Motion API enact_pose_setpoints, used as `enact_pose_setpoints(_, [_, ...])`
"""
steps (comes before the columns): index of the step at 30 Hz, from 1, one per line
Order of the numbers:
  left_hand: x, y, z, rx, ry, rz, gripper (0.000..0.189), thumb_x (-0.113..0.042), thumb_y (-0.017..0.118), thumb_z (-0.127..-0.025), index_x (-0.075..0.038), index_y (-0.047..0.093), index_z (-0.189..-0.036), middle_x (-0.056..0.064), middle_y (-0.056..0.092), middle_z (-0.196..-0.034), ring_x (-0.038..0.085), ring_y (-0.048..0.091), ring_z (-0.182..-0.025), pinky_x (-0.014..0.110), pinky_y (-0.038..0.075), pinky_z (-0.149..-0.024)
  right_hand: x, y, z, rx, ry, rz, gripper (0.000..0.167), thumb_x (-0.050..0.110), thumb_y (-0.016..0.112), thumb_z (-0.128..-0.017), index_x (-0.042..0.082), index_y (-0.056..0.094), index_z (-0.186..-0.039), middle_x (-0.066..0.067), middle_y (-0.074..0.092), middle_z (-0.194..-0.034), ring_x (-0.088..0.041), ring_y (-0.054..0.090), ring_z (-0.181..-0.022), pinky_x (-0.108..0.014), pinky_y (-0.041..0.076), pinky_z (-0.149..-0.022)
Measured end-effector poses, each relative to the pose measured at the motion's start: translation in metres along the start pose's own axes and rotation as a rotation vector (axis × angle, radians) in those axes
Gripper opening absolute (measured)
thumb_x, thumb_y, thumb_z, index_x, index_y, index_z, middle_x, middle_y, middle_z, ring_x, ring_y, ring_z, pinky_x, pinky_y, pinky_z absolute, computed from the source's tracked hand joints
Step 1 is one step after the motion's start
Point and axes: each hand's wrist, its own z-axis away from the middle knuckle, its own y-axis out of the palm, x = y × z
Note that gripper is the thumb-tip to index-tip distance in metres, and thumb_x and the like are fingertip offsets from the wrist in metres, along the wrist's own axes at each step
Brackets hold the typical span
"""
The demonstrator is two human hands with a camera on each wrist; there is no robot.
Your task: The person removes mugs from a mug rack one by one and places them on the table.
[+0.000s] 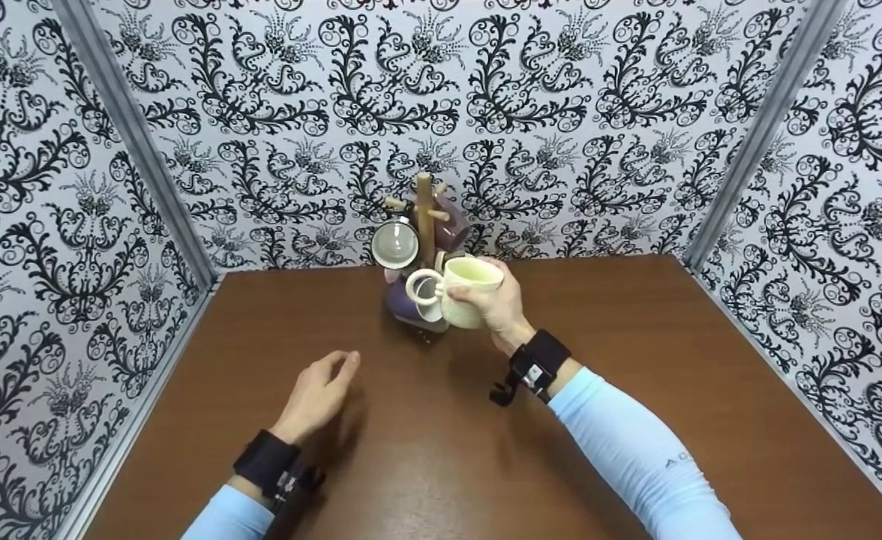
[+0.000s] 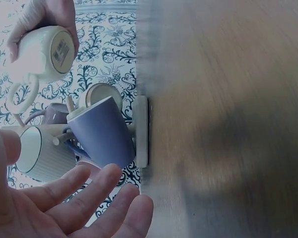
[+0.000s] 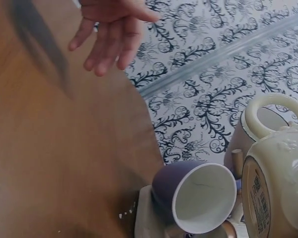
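My right hand grips a cream mug round its body, with the ring handle pointing left. The mug is off the table, in front of a wooden mug tree, and overlaps it in the head view. A label shows on the mug's base in the right wrist view. On the tree hang a purple mug, a ribbed white mug and a mauve mug, among others. My left hand hovers over the table at the left, fingers relaxed and holding nothing.
The brown wooden table is walled at the back and sides by black-and-white patterned panels. Grey metal posts stand at the corners. The tree's base sits near the back wall. White specks lie beside it.
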Motion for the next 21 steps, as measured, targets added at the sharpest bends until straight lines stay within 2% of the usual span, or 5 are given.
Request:
enact_pose_setpoints(8, [0.001,0.0,0.002,0.01,0.024,0.046,0.056,-0.045,0.043,-0.122,-0.003,0.073,-0.14,0.02,0.079,-0.138,0.041,0.074,-0.132,0.061,0.056,-0.114,-0.007,0.0,0.009,0.032,-0.007,0.041,0.078,-0.002,0.093,-0.073,0.0,0.061,-0.144,-0.013,0.075,-0.123,-0.019,0.071,-0.106,-0.029,0.062,-0.092])
enact_pose_setpoints(15, [-0.002,0.001,-0.002,-0.006,0.04,0.063,0.053,-0.045,0.045,-0.121,-0.004,0.074,-0.141,0.017,0.081,-0.134,0.038,0.075,-0.128,0.06,0.058,-0.111,-0.004,0.0,0.014,0.053,-0.017,0.032,0.079,0.0,0.094,-0.073,0.0,0.062,-0.144,-0.012,0.075,-0.122,-0.018,0.071,-0.106,-0.03,0.062,-0.094])
enact_pose_setpoints(21, [-0.004,0.004,-0.005,-0.027,0.051,0.081,0.048,-0.042,0.046,-0.122,-0.008,0.074,-0.14,0.012,0.084,-0.128,0.035,0.077,-0.121,0.05,0.06,-0.103,-0.003,0.0,0.02,0.087,-0.025,0.038,0.081,0.0,0.095,-0.071,-0.002,0.061,-0.144,-0.017,0.076,-0.124,-0.017,0.072,-0.106,-0.03,0.062,-0.095])
